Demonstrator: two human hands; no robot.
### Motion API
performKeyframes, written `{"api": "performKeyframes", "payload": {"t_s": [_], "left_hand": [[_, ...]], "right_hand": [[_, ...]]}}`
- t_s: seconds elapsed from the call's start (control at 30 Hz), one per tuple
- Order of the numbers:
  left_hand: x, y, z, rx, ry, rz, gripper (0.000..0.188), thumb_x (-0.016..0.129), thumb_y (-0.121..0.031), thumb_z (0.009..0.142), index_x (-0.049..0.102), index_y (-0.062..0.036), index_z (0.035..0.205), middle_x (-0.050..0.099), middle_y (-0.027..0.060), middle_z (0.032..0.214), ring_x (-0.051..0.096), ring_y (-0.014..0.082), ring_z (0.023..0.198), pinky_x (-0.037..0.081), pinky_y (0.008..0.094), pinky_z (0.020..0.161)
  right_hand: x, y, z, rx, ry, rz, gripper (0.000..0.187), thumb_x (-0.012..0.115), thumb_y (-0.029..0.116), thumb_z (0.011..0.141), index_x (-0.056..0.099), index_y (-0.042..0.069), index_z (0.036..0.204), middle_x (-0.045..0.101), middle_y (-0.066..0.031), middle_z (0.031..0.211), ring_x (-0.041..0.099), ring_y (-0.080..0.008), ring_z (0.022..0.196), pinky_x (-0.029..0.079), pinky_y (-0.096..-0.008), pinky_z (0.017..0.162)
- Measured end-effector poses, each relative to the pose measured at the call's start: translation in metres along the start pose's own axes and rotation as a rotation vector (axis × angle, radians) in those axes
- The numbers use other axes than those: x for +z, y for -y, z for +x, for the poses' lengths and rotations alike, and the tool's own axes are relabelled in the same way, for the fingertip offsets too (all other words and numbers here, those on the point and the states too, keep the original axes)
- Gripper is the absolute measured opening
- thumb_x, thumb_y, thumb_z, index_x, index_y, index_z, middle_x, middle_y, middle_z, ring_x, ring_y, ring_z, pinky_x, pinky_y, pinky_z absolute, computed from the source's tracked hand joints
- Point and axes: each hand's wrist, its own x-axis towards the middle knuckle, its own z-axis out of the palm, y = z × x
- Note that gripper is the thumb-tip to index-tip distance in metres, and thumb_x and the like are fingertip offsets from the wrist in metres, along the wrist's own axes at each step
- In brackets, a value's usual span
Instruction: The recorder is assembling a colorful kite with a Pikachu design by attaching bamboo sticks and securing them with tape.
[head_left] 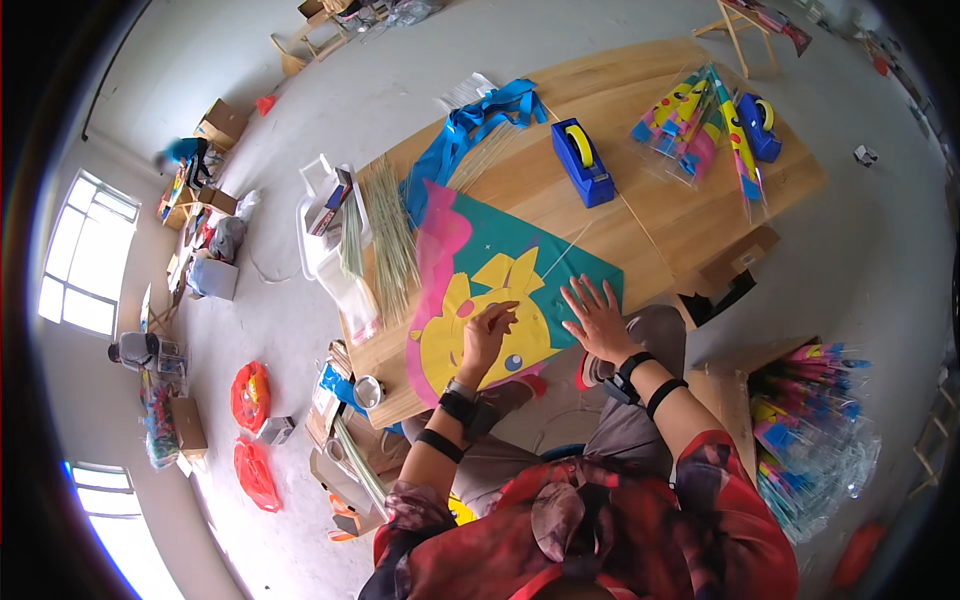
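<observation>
A thin kite sail in green and pink, with a large yellow cartoon figure, lies over the near edge of the wooden table. My right hand rests on its right part, fingers spread and holding nothing. Over the yellow figure is my left hand, its fingers bent and drawn together; whatever they may pinch is too small to make out. A thin pale line crosses the green cloth near the right hand. Beyond the sail stands a blue tape dispenser with yellow tape.
Bundled thin rods and a blue ribbon heap lie at the table's left. Packed kites and a second tape dispenser sit far right. A white basket is at the left edge; more wrapped kites fill a box at right.
</observation>
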Motion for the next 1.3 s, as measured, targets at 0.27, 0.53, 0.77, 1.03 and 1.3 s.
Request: {"api": "performKeyframes", "payload": {"t_s": [0.27,0.53,0.77,1.03,1.3], "left_hand": [[0.032,0.021,-0.018,-0.056,-0.08,0.069,0.015,0.072,-0.011,0.093,0.076,0.0008,0.101,0.074,0.0062,0.08,0.067,0.0111,0.065,0.052,0.0255,0.062],[0.034,0.027,-0.001,0.053,-0.078,0.267,0.02,0.081,-0.018,0.087,0.071,-0.0002,0.086,0.072,0.0109,0.074,0.069,0.0195,0.064,0.053,0.0309,0.061],[0.04,0.024,0.008,0.059,-0.08,0.37,0.028,0.083,-0.025,0.085,0.068,-0.0016,0.081,0.069,0.0119,0.073,0.067,0.026,0.063,0.052,0.0364,0.06],[0.044,0.024,0.013,0.013,-0.08,0.415,0.029,0.083,-0.027,0.084,0.068,-0.0021,0.081,0.069,0.0118,0.074,0.067,0.0265,0.065,0.052,0.0372,0.06],[0.048,0.023,0.015,0.024,-0.079,0.41,0.029,0.084,-0.028,0.084,0.068,-0.0029,0.081,0.069,0.0112,0.073,0.067,0.0268,0.064,0.052,0.037,0.059]], "right_hand": [[-0.008,-0.009,-0.022,0.207,-0.298,0.29,0.04,0.056,0.003,0.094,0.055,0.007,0.133,0.053,-0.0134,0.138,0.05,-0.0365,0.127,0.039,-0.0497,0.109],[-0.006,-0.053,-0.015,0.411,-0.495,0.269,0.044,0.056,-0.013,0.085,0.052,0.003,0.125,0.056,-0.0196,0.12,0.053,-0.0397,0.116,0.044,-0.0472,0.103],[-0.005,-0.069,-0.014,0.396,-0.471,0.277,0.053,0.056,-0.017,0.079,0.051,0.004,0.128,0.054,-0.02,0.123,0.051,-0.0415,0.119,0.043,-0.0478,0.105],[-0.01,-0.07,-0.014,0.381,-0.448,0.308,0.054,0.056,-0.017,0.078,0.055,0.005,0.128,0.054,-0.0184,0.125,0.051,-0.0413,0.12,0.044,-0.0482,0.104],[-0.01,-0.07,-0.014,0.369,-0.43,0.298,0.056,0.056,-0.016,0.08,0.053,0.006,0.132,0.055,-0.0175,0.126,0.052,-0.0402,0.12,0.045,-0.0481,0.104]]}}
